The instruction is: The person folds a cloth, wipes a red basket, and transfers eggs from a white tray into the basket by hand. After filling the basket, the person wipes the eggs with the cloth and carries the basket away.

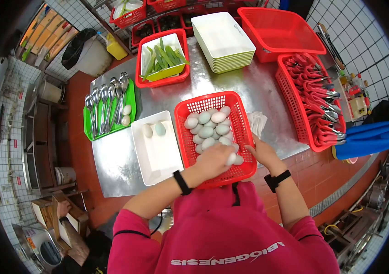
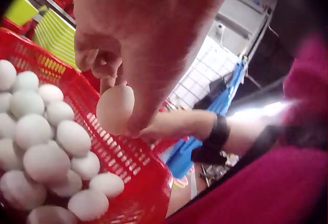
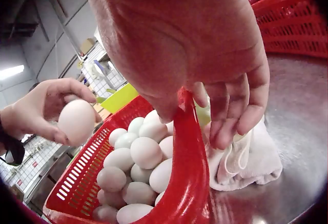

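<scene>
My left hand [image 1: 213, 162] pinches a pale egg [image 2: 116, 110] between thumb and fingers, above the near end of a red perforated basket [image 1: 190, 102]. Whitish and pale bluish eggs [image 3: 146, 152] are heaped inside that basket. At its right side my right hand [image 1: 266, 153] grips the rim, the thumb inside and the fingers hanging outside, as the right wrist view shows. Left of the basket stands a white tray [image 1: 158, 160] containing a whitish egg [image 1: 147, 130] and a bluish one [image 1: 160, 129]. A folded white cloth [image 3: 251, 162] lies by the right hand's fingers.
A green tray [image 1: 132, 98] bears several large spoons [image 1: 107, 102] and two eggs. Behind are green vegetables [image 1: 164, 57] in a container and stacked white trays [image 1: 224, 41]. Red-handled utensils [image 1: 308, 91] fill a basket at right. Another person's hand [image 1: 64, 209] shows lower left.
</scene>
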`<state>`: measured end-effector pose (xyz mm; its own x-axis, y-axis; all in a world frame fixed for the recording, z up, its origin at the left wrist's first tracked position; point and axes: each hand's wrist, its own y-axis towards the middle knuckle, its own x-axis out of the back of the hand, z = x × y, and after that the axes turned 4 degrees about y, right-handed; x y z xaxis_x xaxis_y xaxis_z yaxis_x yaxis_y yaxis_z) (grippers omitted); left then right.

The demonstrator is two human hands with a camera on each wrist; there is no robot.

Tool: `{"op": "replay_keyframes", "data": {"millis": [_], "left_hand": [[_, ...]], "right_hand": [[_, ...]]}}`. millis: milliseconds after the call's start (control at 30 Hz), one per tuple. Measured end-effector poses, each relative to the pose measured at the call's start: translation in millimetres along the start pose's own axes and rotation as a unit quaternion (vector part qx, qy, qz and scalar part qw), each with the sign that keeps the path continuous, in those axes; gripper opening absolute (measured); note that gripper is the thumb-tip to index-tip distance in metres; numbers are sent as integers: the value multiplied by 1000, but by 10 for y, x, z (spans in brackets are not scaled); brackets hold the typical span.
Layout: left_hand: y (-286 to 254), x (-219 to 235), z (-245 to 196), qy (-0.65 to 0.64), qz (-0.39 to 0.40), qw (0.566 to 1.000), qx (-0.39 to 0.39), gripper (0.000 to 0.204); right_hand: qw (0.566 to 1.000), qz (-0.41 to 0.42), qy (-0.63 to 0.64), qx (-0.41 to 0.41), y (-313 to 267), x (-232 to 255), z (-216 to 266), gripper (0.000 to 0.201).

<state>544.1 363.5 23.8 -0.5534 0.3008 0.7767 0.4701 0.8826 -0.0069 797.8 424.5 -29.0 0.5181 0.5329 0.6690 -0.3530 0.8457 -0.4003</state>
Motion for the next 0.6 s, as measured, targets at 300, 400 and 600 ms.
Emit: {"op": "replay_keyframes", "data": {"millis": [300,400,600], "left_hand": [[204,-970,363,204,-11,973,-104,36],[191,-884,343,207,3,973,-105,34],[102,-905,402,164,-26,979,-117,38]], "right_hand": [[999,-12,38,35,17,-41,-48,60],[998,-17,42,36,32,-74,-60,60],[998,-17,54,37,46,-79,-73,60]]}}
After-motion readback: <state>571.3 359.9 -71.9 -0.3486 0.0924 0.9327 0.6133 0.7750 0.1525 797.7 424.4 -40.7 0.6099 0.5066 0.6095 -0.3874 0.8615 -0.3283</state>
